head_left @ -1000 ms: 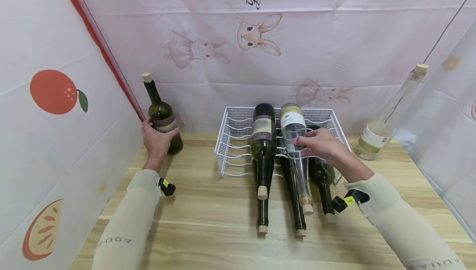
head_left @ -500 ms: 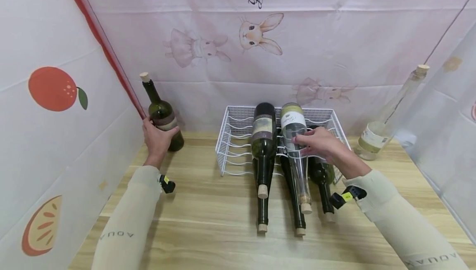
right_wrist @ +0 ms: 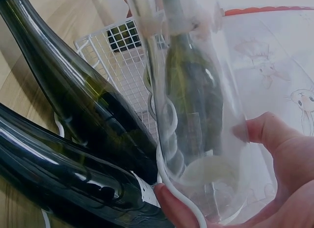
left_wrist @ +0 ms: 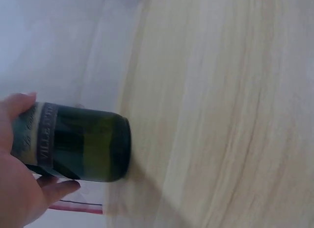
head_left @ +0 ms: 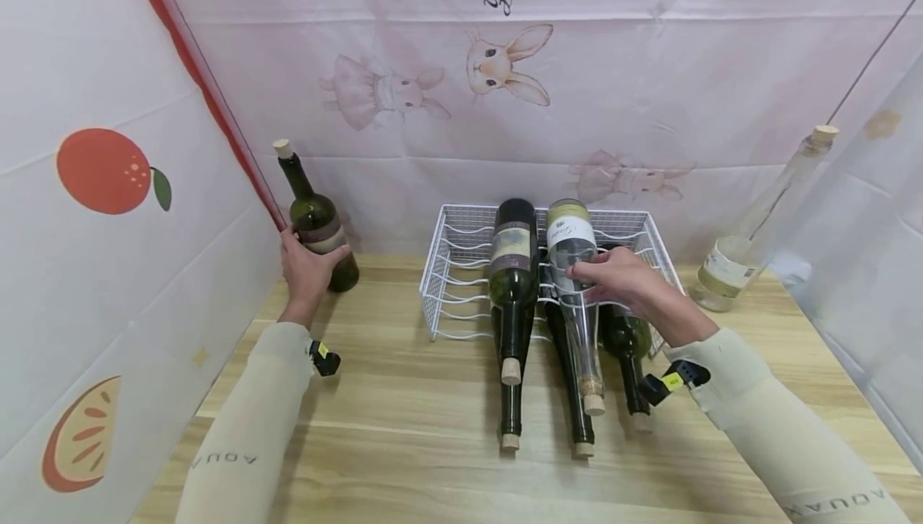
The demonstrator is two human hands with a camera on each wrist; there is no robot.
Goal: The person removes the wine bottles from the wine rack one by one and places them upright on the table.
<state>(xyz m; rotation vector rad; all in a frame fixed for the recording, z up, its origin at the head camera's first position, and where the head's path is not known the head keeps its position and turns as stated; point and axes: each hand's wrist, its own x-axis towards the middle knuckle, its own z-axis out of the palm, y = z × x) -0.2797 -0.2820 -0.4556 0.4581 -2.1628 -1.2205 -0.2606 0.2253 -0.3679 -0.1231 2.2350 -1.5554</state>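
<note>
My left hand (head_left: pixel 308 272) grips a dark green corked wine bottle (head_left: pixel 312 211) around its label. This bottle stands at the table's back left; in the left wrist view its base (left_wrist: pixel 110 149) shows below the hand. With thumb and fingers my right hand (head_left: pixel 623 280) holds a clear corked wine bottle (head_left: pixel 570 231) near its label. It lies on the upper level of a white wire rack (head_left: pixel 454 288), neck toward me. Another dark wine bottle (head_left: pixel 513 288) lies on the same level to its left. Part of the clear bottle's far side is hidden.
Lower in the rack lie several dark bottles, among them a middle bottle (head_left: pixel 574 412) and a right bottle (head_left: pixel 629 348), with corks over the wooden table (head_left: pixel 404 460). A clear corked bottle (head_left: pixel 728 268) stands back right. Printed cloth walls (head_left: pixel 389 203) border the table.
The head view shifts slightly. Early on, the clear bottle's neck moves a little left; both hands keep their hold on the bottles.
</note>
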